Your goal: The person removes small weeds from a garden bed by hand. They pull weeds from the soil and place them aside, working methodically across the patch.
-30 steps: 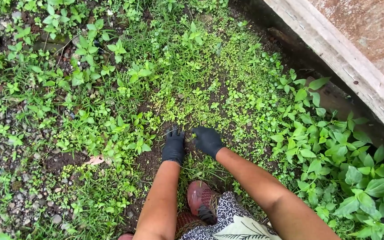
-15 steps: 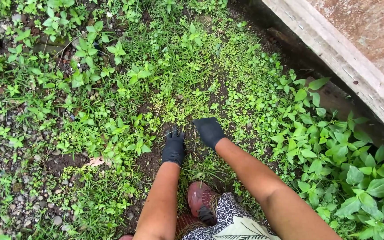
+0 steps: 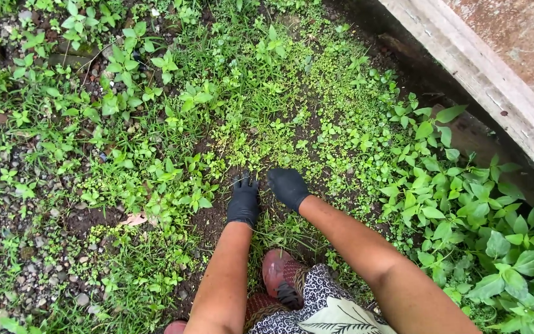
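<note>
Down at 6 o'clock of the head view, both black-gloved hands sit side by side on a dark soil patch (image 3: pixel 214 222) among low weeds. Left hand (image 3: pixel 243 201) is planted fingers-down in the dirt at about 7 o'clock of the tiny-leaf weed mat (image 3: pixel 261 145); fingers look curled into the ground, but whether any stem is pinched I cannot tell. Right hand (image 3: pixel 288 187) lies just beside it at its 3 o'clock, knuckles up, fingers bent down toward the soil, grip also hidden, cannot tell if it has anything. Hands near, not clearly touching.

Step, as a judgement: mid weed-pulling, hands working at the near edge of the mat, roots not yet lifted. Next move likely calls for a firm pinch low at the stems and a pull toward the body, at 6 o'clock.

Around: broad-leaf plants (image 3: pixel 465 216) at 3 o'clock, concrete ledge (image 3: pixel 495 80) at 1 o'clock, gravel (image 3: pixel 26 272) at 8 o'clock, reddish sandal (image 3: pixel 276 272) and patterned cloth (image 3: pixel 322 309) at 6 o'clock under the arms.

Versus half a second ago: right hand has drawn back a little toward the body and closer to the left; left hand stays planted in the same spot. View shifted slightly.
</note>
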